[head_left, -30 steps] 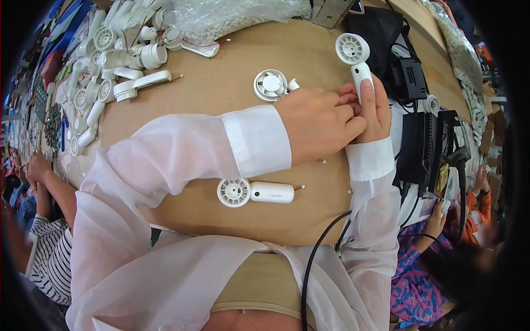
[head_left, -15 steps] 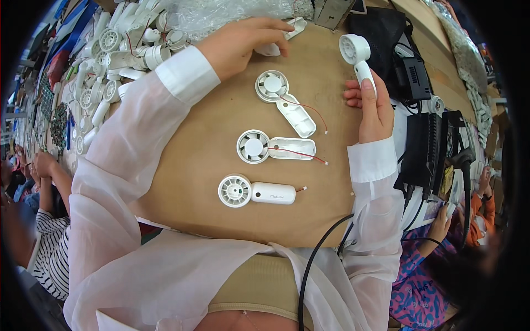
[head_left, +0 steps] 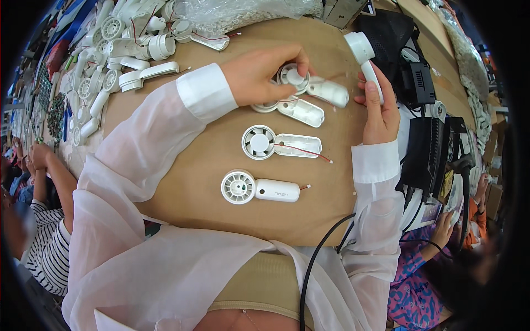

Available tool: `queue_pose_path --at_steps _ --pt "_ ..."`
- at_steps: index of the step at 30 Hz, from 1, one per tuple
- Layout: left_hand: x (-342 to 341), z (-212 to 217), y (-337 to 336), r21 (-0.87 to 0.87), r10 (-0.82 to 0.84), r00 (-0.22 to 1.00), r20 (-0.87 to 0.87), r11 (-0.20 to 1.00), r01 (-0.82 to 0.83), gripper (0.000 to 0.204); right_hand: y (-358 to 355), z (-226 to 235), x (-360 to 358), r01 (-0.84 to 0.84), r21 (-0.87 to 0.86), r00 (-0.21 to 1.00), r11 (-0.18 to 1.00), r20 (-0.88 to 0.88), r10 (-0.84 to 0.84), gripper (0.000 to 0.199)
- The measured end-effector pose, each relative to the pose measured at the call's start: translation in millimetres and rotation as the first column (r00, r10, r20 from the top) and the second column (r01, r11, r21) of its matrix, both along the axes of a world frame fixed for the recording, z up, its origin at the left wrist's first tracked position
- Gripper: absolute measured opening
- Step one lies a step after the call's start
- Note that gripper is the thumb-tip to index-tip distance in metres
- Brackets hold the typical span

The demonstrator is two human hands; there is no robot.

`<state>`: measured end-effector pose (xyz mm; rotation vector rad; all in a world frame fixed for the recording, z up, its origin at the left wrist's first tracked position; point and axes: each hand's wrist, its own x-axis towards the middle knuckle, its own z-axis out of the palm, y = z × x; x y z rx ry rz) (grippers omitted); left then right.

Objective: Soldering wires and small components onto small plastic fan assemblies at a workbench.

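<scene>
My left hand (head_left: 259,74) pinches the round head of a white handheld-fan half (head_left: 328,91); its handle points right. Just below it, another fan half (head_left: 302,112) lies on the table, its round end partly behind my fingers. Nearer to me lies a second fan half (head_left: 298,145), open side up, with a red wire along its handle. Nearest is a third (head_left: 277,190), smooth outer side up, a short wire end poking out. My right hand (head_left: 382,113) is wrapped around the handle of a white handheld fan (head_left: 360,47), held upright with its head away from me.
A heap of white fan parts (head_left: 113,49) covers the back left, with clear plastic wrap (head_left: 248,14) behind. Loose fan pieces (head_left: 149,74) lie beside the heap. Black devices (head_left: 422,143) and a black cable (head_left: 314,248) are on the right. Other people sit at both sides.
My left hand has come nearer from the table's back, bringing a fan half over the farthest one on the table. My right hand still holds its fan, almost in place.
</scene>
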<state>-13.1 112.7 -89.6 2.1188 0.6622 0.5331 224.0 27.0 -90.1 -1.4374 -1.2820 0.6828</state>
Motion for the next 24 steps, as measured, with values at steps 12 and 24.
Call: queue_pose_path --at_steps 12,24 --pt "-69.4 17.6 -145.2 0.187 0.088 0.996 -0.022 0.979 -0.082 0.045 -13.2 -16.4 -8.2 -0.284 0.008 0.840 0.959 0.485 0.245 0.025" --pt "-63.9 6.1 -213.1 0.141 0.155 0.986 0.066 0.977 -0.163 0.045 -19.0 -12.8 -18.8 -0.302 0.008 0.847 0.953 0.461 0.264 0.022"
